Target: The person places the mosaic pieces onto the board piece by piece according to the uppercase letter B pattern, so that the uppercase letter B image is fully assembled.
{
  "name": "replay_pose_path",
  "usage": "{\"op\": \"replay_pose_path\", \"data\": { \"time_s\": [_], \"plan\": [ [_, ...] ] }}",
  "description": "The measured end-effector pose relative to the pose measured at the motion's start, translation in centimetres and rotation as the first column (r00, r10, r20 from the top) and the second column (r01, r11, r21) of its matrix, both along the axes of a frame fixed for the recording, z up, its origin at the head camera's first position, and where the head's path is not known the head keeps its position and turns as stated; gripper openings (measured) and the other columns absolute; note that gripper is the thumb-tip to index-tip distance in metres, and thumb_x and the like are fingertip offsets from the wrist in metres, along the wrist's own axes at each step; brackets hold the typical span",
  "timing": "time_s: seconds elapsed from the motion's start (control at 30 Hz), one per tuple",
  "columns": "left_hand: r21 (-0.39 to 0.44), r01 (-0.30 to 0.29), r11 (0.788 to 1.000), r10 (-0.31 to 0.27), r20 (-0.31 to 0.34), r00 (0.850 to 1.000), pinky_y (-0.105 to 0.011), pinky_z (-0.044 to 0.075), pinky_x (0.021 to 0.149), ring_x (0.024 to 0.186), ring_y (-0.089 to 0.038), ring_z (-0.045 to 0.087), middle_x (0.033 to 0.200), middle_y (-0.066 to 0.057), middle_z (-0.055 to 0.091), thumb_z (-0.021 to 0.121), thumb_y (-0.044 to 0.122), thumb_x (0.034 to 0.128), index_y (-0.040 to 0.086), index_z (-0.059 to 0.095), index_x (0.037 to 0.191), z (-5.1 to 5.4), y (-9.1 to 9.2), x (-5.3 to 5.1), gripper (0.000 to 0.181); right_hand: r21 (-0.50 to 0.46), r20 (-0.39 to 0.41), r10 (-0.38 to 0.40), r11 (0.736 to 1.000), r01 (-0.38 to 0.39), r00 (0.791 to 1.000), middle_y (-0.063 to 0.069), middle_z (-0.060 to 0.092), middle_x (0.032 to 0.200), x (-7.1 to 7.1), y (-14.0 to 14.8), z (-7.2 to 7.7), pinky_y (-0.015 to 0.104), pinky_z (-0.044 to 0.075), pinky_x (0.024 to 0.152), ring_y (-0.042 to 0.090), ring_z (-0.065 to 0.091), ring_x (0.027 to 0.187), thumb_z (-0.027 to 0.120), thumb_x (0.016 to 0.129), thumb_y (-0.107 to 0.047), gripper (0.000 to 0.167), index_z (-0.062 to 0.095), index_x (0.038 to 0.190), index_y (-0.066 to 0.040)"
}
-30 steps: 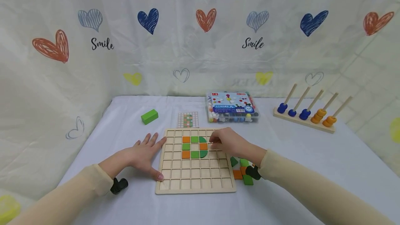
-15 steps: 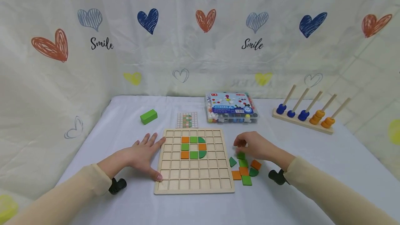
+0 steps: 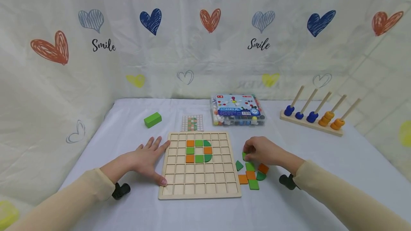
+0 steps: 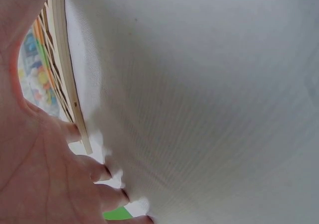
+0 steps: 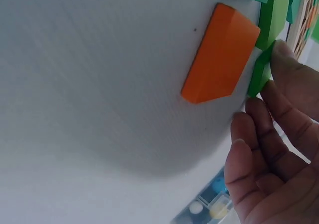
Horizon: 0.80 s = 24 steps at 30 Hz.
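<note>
My left hand [image 3: 144, 159] lies with fingers spread against the left edge of a wooden grid board [image 3: 199, 179]. Small orange and green square tiles, with two rounded green ones [image 3: 208, 158], form a ring in the board's upper middle cells. To the right of the board, my right hand [image 3: 264, 152] pinches a green tile [image 5: 260, 73] between thumb and index finger, at the far end of a loose pile. Beside that tile in the right wrist view lies an orange tile [image 5: 222, 57]. In the left wrist view, my left palm [image 4: 35, 169] shows beside the board's edge.
Near the board's right side lie several loose tiles, including a green square [image 3: 253, 184] and a dark green triangle [image 3: 239, 165]. Behind the board are a pattern card [image 3: 192, 123], a green block [image 3: 152, 120], a clear plastic box [image 3: 237, 109] and a peg stand [image 3: 311, 123].
My right hand has left the board's upper right cells and moved right to the loose tiles, where it now pinches a green one. The left hand stays in place.
</note>
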<state>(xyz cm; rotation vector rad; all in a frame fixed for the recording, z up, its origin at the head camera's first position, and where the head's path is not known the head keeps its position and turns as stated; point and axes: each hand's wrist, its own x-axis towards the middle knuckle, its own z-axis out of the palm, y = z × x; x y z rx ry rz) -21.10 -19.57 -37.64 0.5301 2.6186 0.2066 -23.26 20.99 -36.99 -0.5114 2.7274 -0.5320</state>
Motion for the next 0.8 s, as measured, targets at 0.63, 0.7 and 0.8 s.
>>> {"op": "replay_pose_path", "data": {
  "time_s": [0.63,0.7,0.8],
  "plan": [
    [0.003,-0.002,1.0,0.002,-0.005,1.0,-0.078,0.016,0.116,0.155,-0.056,0.002,0.169,-0.029,0.007,0.083,0.073,0.0652,0.008,0.014,0.164,0.05,0.0,-0.03,0.137,-0.012,-0.054,0.012,1.0,-0.013,0.998,0.002,0.067,0.098,0.01,0.3,-0.3,0.04,0.057,0.09,0.015,0.058,0.089,0.079,0.09,-0.011,0.021,0.073,0.109,-0.005],
    [0.004,-0.003,1.0,0.003,-0.005,1.0,-0.078,0.016,0.116,0.155,-0.056,0.002,0.169,-0.029,0.007,0.083,0.074,0.065,0.008,0.014,0.164,0.01,-0.02,-0.04,0.137,0.008,-0.067,0.032,0.999,-0.032,0.997,0.002,0.066,0.099,0.01,0.22,-0.36,0.041,0.057,0.09,0.015,0.058,0.088,0.077,0.091,-0.011,0.02,0.073,0.109,-0.005],
    [0.002,-0.006,1.0,0.006,-0.003,1.0,-0.078,0.016,0.116,0.155,-0.055,0.002,0.17,-0.029,0.007,0.082,0.074,0.0648,0.009,0.014,0.164,-0.06,-0.04,-0.02,0.138,0.038,-0.076,0.044,0.998,-0.041,0.996,0.002,0.066,0.099,0.01,0.03,-0.31,0.041,0.057,0.091,0.015,0.057,0.088,0.076,0.092,-0.012,0.02,0.072,0.11,-0.004]
  ]
}}
